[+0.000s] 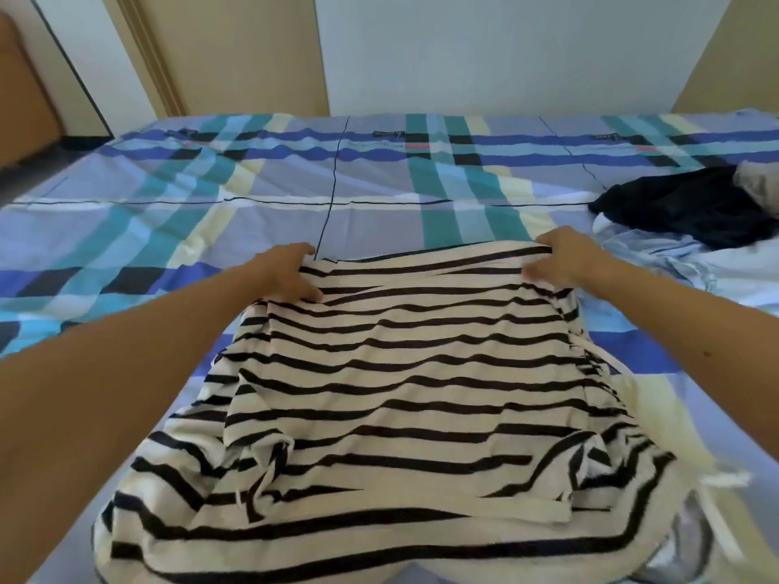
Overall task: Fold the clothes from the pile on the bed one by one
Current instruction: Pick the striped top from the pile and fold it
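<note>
A white garment with black stripes [392,394] lies spread on the bed in front of me, its near part bunched and wrinkled. My left hand [291,271] grips its far left corner. My right hand [565,259] grips its far right corner, fingers pinched on the edge. Both arms reach forward over the cloth. At the right edge of the bed lies the pile: a dark navy garment [683,208] on top of a light blue one [657,255], with a bit of grey cloth [758,183] behind.
The bed carries a plaid sheet [168,204] in lilac, teal, blue and pale yellow. Behind it stand a white wall and beige panels [232,52]. A wooden piece of furniture [21,90] is at the far left. Silvery-grey fabric [691,541] shows under the striped garment's near right side.
</note>
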`<state>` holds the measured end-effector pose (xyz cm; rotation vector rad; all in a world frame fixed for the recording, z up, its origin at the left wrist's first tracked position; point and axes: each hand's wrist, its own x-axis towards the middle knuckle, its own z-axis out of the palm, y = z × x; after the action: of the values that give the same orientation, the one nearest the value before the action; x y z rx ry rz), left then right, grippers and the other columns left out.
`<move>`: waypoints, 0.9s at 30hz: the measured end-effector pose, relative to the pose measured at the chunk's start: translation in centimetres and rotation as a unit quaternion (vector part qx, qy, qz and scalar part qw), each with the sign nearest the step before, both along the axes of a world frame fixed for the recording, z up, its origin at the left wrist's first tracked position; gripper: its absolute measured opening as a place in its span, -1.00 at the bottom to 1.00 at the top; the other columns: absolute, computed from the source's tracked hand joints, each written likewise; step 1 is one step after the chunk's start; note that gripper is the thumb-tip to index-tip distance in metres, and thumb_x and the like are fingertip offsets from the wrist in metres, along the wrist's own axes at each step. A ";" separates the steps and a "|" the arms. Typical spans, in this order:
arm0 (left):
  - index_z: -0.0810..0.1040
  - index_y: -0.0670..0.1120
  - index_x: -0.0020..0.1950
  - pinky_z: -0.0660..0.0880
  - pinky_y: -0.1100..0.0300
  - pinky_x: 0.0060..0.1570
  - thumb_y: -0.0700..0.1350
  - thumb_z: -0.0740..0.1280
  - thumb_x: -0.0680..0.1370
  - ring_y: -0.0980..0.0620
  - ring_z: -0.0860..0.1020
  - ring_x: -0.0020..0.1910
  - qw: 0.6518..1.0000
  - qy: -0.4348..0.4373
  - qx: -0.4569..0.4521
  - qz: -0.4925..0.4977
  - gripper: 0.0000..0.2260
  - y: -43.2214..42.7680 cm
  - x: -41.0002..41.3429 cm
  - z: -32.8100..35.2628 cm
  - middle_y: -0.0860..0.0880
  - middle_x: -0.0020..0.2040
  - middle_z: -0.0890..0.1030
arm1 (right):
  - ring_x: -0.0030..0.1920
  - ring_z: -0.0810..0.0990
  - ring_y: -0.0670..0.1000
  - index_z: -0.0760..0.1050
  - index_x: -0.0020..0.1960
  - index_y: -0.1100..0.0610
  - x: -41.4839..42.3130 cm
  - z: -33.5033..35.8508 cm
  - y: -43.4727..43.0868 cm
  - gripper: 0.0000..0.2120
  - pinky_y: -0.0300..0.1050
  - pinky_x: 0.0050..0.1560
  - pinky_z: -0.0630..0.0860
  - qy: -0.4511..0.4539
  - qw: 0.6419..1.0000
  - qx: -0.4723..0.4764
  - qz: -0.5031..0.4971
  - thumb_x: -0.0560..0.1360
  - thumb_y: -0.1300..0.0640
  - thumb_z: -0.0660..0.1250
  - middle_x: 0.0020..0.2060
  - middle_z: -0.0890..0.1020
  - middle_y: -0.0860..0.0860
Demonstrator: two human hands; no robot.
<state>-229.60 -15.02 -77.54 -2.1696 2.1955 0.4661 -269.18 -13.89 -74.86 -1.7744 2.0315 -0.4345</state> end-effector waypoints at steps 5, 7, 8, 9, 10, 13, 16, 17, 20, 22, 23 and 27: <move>0.56 -0.15 0.25 0.45 0.01 0.19 -0.05 0.47 0.48 -0.19 0.53 0.20 0.997 -0.045 -0.042 -0.039 -0.61 -0.5 -0.8 1.8 -0.15 0.22 0.59 | -0.21 0.52 0.10 0.50 0.10 0.27 1.6 0.4 0.0 -0.60 -0.12 -0.25 0.48 -0.030 0.992 0.117 0.037 0.41 0.09 0.56 -0.10 0.60 0.18; 0.59 -0.17 0.19 0.46 0.00 0.18 -0.10 0.45 0.49 -0.21 0.53 0.18 0.996 -0.026 -0.074 -0.045 -0.70 0.0 -0.3 3.1 -0.20 0.18 0.61 | -0.11 0.55 0.14 0.54 0.16 0.28 1.9 1.0 0.0 -0.59 -0.10 -0.15 0.47 -0.023 0.997 0.057 0.041 0.40 0.14 0.55 0.02 0.63 0.20; 0.60 -0.18 0.16 0.45 0.00 0.16 -0.11 0.44 0.50 -0.22 0.53 0.18 0.995 -0.016 -0.092 -0.047 -0.73 0.4 0.0 4.0 -0.21 0.16 0.61 | -0.06 0.57 0.15 0.57 0.15 0.28 1.8 1.7 0.3 -0.63 -0.09 -0.08 0.47 -0.028 0.999 0.021 0.038 0.41 0.16 0.54 0.04 0.64 0.21; 0.60 -0.20 0.15 0.45 0.01 0.14 -0.12 0.44 0.51 -0.23 0.53 0.16 0.993 -0.005 -0.109 -0.048 -0.74 1.1 0.3 5.0 -0.21 0.14 0.61 | -0.04 0.59 0.17 0.60 0.12 0.27 1.6 2.5 0.8 -0.68 -0.08 -0.03 0.48 -0.043 0.998 -0.008 0.038 0.41 0.18 0.54 0.02 0.66 0.20; 0.60 -0.21 0.15 0.44 0.03 0.10 -0.12 0.44 0.52 -0.22 0.53 0.12 0.991 0.009 -0.127 -0.047 -0.75 2.0 0.6 6.2 -0.19 0.10 0.61 | -0.02 0.62 0.17 0.62 0.09 0.25 1.4 3.6 1.7 -0.72 -0.05 0.02 0.52 -0.066 0.996 -0.029 0.044 0.42 0.20 0.53 -0.01 0.67 0.17; 0.58 -0.21 -0.01 0.35 0.14 -0.15 -0.15 0.45 0.52 -0.14 0.52 -0.11 0.980 0.044 -0.173 -0.089 -0.85 5.6 1.3 9.8 -0.06 -0.19 0.55 | -0.08 0.65 0.08 0.62 0.11 0.22 0.4 6.4 5.3 -0.73 -0.01 0.09 0.59 -0.141 0.984 -0.057 0.091 0.42 0.31 0.51 -0.05 0.69 0.11; 0.55 0.01 -0.21 0.34 0.35 -0.34 -0.21 0.49 0.49 0.10 0.53 -0.31 0.970 0.065 -0.141 -0.188 -0.82 10.8 2.1 11.7 0.02 -0.33 0.54 | -0.20 0.62 -0.05 0.63 -0.03 0.06 -0.6 7.4 10.0 -0.71 -0.25 -0.13 0.52 -0.120 0.970 -0.063 0.204 0.38 0.38 0.52 -0.20 0.69 0.02; 0.51 0.10 -0.24 0.36 0.38 -0.33 -0.22 0.49 0.47 0.13 0.53 -0.32 0.966 0.067 -0.117 -0.221 -0.73 12.7 2.2 11.7 0.05 -0.34 0.54 | -0.24 0.60 -0.07 0.62 -0.09 0.02 -0.9 7.1 11.5 -0.69 -0.26 -0.19 0.48 -0.105 0.965 -0.049 0.235 0.36 0.40 0.54 -0.26 0.67 0.00; 0.45 0.17 -0.32 0.34 0.39 -0.32 -0.21 0.46 0.44 0.16 0.49 -0.33 0.956 0.036 -0.023 -0.292 -0.67 17.4 3.1 9.3 0.08 -0.32 0.53 | -0.30 0.56 -0.11 0.59 -0.16 -0.03 -2.0 5.1 15.7 -0.70 -0.24 -0.25 0.44 -0.027 0.945 0.076 0.317 0.33 0.32 0.58 -0.25 0.62 -0.04; 0.42 0.15 -0.35 0.32 0.33 -0.32 -0.17 0.42 0.43 0.15 0.41 -0.38 0.952 0.000 0.040 -0.305 -0.71 19.6 3.1 7.2 0.08 -0.35 0.46 | -0.29 0.49 -0.13 0.52 -0.22 -0.15 -2.1 4.1 17.9 -0.70 -0.22 -0.23 0.41 0.072 0.901 0.229 0.362 0.27 0.17 0.57 -0.28 0.55 -0.11; 0.41 0.16 -0.35 0.33 0.28 -0.32 -0.11 0.40 0.44 0.14 0.39 -0.37 0.952 -0.009 0.063 -0.301 -0.74 20.3 2.8 6.7 0.09 -0.36 0.44 | -0.28 0.46 -0.13 0.49 -0.26 -0.18 -2.0 3.8 18.6 -0.74 -0.20 -0.22 0.40 0.104 0.872 0.295 0.376 0.22 0.06 0.55 -0.29 0.51 -0.12; 0.47 0.09 -0.27 0.37 0.30 -0.27 0.02 0.39 0.53 0.10 0.43 -0.31 0.948 0.053 0.117 -0.293 -0.80 22.0 1.1 6.5 0.11 -0.31 0.47 | -0.35 0.39 -0.12 0.44 -0.34 -0.03 -1.2 4.3 18.6 -0.68 -0.13 -0.23 0.37 0.106 0.901 0.227 0.354 0.33 -0.20 0.47 -0.41 0.43 -0.13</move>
<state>-228.46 6.93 -71.08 -1.3138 2.5248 0.7621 -270.38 4.70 -70.60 -2.1196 1.2907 0.4352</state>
